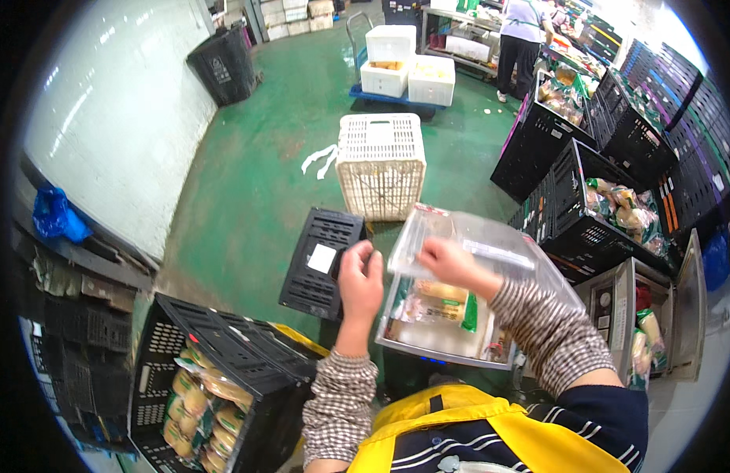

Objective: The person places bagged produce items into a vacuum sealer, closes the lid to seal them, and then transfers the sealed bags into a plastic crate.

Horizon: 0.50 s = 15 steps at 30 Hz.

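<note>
My left hand (359, 288) is over the right side of a black plastic crate (306, 280) with a white label, fingers loosely curled, thumb apart, nothing visible in them. My right hand (452, 264) is closed at the front edge of a raised transparent lid (499, 244) on a packing machine (389, 327). Beneath that lid, a green-edged plastic package (452, 307) of pale food lies on a white bed. At lower left, a black crate (152, 370) holds bagged pale, rounded items (191, 398).
A white slotted crate (379, 162) stands ahead, before a trolley (400, 102) with white boxes. Filled black crates (570, 221) and an open steel unit (680, 315) line the right. A person (519, 47) stands behind. A bin (223, 67) and white wall (113, 110) are left.
</note>
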Each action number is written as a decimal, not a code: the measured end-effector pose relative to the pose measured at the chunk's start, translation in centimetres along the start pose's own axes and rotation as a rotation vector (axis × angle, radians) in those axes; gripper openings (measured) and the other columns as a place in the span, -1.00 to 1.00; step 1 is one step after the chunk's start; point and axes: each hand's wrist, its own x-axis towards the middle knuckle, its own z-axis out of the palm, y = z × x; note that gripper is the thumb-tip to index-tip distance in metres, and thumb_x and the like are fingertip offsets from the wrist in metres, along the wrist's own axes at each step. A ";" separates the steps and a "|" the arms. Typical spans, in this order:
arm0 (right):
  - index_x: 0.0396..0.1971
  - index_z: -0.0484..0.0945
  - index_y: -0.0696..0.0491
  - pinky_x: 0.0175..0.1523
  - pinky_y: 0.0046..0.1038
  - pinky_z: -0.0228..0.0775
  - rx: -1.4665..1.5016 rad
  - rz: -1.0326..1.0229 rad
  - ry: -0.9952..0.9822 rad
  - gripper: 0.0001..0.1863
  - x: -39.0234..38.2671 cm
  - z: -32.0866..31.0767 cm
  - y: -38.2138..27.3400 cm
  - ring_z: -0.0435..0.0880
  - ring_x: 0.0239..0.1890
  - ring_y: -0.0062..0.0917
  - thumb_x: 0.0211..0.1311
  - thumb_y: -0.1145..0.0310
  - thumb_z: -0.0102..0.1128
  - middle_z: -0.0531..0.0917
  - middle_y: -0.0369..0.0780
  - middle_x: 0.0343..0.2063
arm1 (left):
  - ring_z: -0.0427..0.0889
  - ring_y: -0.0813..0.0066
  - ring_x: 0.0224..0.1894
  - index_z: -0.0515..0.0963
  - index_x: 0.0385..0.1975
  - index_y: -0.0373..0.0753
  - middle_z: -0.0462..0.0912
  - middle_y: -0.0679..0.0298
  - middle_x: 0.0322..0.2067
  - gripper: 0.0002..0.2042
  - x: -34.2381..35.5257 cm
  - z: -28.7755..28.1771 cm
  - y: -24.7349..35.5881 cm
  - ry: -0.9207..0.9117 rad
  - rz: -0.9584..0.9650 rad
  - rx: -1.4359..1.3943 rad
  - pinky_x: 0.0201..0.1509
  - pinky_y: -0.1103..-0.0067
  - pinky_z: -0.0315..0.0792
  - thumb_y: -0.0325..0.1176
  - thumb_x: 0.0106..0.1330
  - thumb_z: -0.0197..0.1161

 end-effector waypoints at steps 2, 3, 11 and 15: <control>-0.57 0.51 0.07 -0.40 -0.23 0.37 -0.012 -0.013 0.109 -0.71 -3.3 4.7 -1.2 0.56 -0.53 -0.21 0.17 0.15 0.16 0.57 -0.09 -0.59 | 0.55 0.38 -0.32 0.52 -0.23 -0.36 0.57 0.12 -0.29 -0.80 -2.0 -0.5 -0.8 0.038 0.022 -0.025 -0.21 0.52 0.44 -0.37 0.27 0.20; -0.59 0.52 0.04 -0.41 -0.20 0.38 0.007 0.003 0.132 -0.69 -4.5 7.8 0.0 0.56 -0.54 -0.18 0.16 0.11 0.15 0.57 -0.10 -0.61 | 0.54 0.41 -0.36 0.51 -0.28 -0.36 0.57 0.16 -0.36 -0.82 -3.0 -0.5 -1.2 0.033 0.005 -0.034 -0.24 0.53 0.44 -0.36 0.28 0.19; -0.62 0.59 0.03 -0.39 -0.28 0.44 0.150 0.282 0.009 -0.67 -9.4 24.5 6.1 0.63 -0.55 -0.31 0.05 0.06 0.21 0.61 -0.15 -0.65 | 0.30 0.53 -0.84 0.42 -0.59 -0.26 0.38 0.30 -0.78 -0.65 -10.8 4.0 -18.3 -0.391 -0.805 -0.232 -0.79 0.56 0.15 -0.14 0.37 0.09; -0.69 0.63 0.08 -0.33 -0.34 0.50 0.258 0.497 -0.086 -0.64 -8.4 27.1 8.2 0.67 -0.56 -0.35 -0.06 0.05 0.25 0.63 -0.16 -0.70 | 0.20 0.53 -0.88 0.38 -0.70 -0.19 0.28 0.34 -0.85 -0.59 -10.7 4.4 -22.6 -0.507 -1.042 -0.175 -0.81 0.52 0.04 -0.05 0.32 0.12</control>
